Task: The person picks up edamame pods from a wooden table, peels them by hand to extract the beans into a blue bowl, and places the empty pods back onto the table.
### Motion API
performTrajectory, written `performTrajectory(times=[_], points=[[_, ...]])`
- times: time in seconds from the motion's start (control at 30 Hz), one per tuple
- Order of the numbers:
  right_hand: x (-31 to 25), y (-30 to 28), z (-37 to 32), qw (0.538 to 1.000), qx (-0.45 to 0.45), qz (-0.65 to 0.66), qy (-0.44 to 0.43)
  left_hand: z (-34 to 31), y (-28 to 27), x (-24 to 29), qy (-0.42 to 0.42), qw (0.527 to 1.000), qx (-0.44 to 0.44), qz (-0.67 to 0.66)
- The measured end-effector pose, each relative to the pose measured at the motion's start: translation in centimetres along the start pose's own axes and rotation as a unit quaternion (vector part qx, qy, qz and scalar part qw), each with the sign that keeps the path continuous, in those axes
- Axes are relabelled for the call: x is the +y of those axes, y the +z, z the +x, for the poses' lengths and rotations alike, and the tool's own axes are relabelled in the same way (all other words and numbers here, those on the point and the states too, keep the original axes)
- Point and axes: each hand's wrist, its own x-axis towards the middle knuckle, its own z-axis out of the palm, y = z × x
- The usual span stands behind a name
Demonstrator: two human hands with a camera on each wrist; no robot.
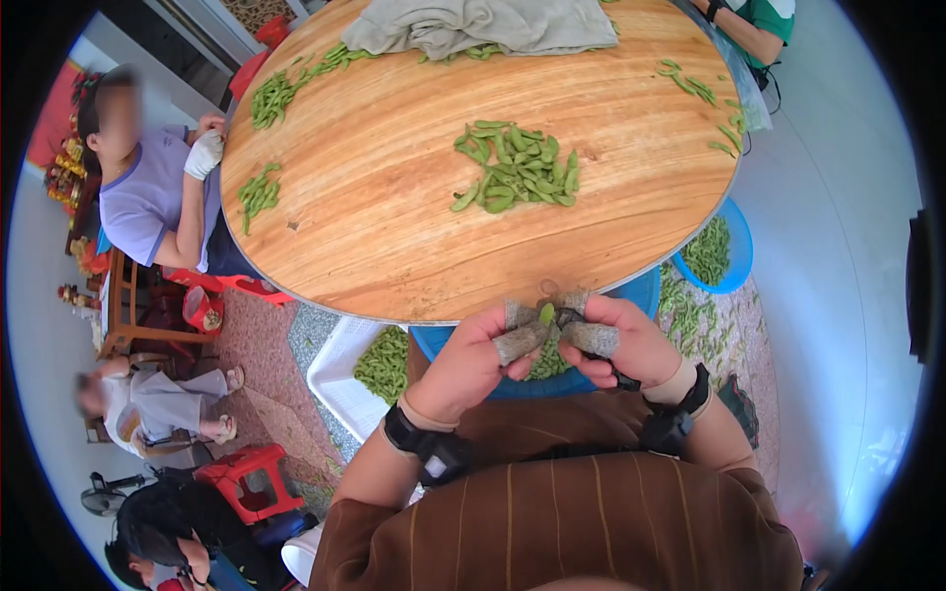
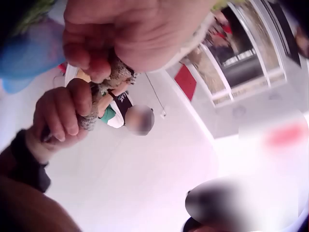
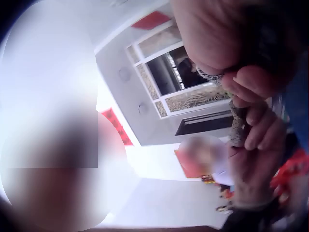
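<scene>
Just off the near edge of the round table, a green soybean pod (image 1: 546,314) shows between the fingertips of my two hands. My left hand (image 1: 463,360) pinches it between thumb and finger, both wrapped in grey cloth covers. From the other side, my right hand (image 1: 641,340), with similar covers, pinches at the pod with fingertips close against the left ones. In the left wrist view the right hand (image 2: 63,113) has its bare outer fingers curled. Below the hands, a blue basin (image 1: 645,293) holds green beans (image 1: 549,364), partly hidden by the fingers.
A pile of pods (image 1: 522,167) lies on the wooden table (image 1: 374,217), with smaller heaps near its rim and a grey cloth (image 1: 483,25) behind. A white basket (image 1: 335,364) and a blue tub (image 1: 741,261) hold more pods. A person wearing a white glove (image 1: 205,155) sits at left.
</scene>
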Motion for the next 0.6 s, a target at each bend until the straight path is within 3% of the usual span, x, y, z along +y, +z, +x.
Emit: performTrajectory(times=[0.03,0.07,0.13,0.17,0.23,0.37,0.43,0.47,0.53,0.6], points=[[-0.6,0.2,-0.3,0.997,-0.016,0.071,0.032,0.0,-0.4,0.1,-0.079,0.969,-0.083,-0.218],[-1.0,0.3,-0.5,0.987,-0.032,0.141,0.064,-0.1,-0.3,0.0,-0.081,0.969,-0.084,-0.218],[-0.3,0.3,-0.3,0.996,-0.017,0.069,0.044,-0.3,0.4,0.0,-0.106,0.988,0.017,-0.110],[0.0,0.3,-0.3,1.000,-0.004,-0.004,0.025,-0.2,0.6,0.1,-0.106,0.988,0.018,-0.111],[-0.2,0.7,-0.5,1.000,-0.011,-0.019,0.014,-0.2,1.0,0.3,-0.078,0.997,0.020,-0.008],[-0.1,0.5,-0.5,0.999,-0.013,-0.045,0.011,-0.7,1.7,0.3,-0.045,0.994,0.061,0.072],[0.2,0.6,-0.5,0.999,-0.005,-0.039,0.007,-1.0,2.4,0.4,0.070,0.967,0.093,0.227],[0.4,0.7,-0.5,0.999,0.002,-0.033,0.003,-1.0,2.2,0.5,0.070,0.967,0.095,0.227],[0.9,0.5,-0.6,1.000,-0.011,-0.011,0.007,-1.1,1.4,0.7,-0.087,0.994,0.061,-0.035],[1.0,0.1,-0.8,1.000,-0.022,0.009,0.011,-1.1,0.9,0.1,-0.101,0.993,0.047,-0.033]])
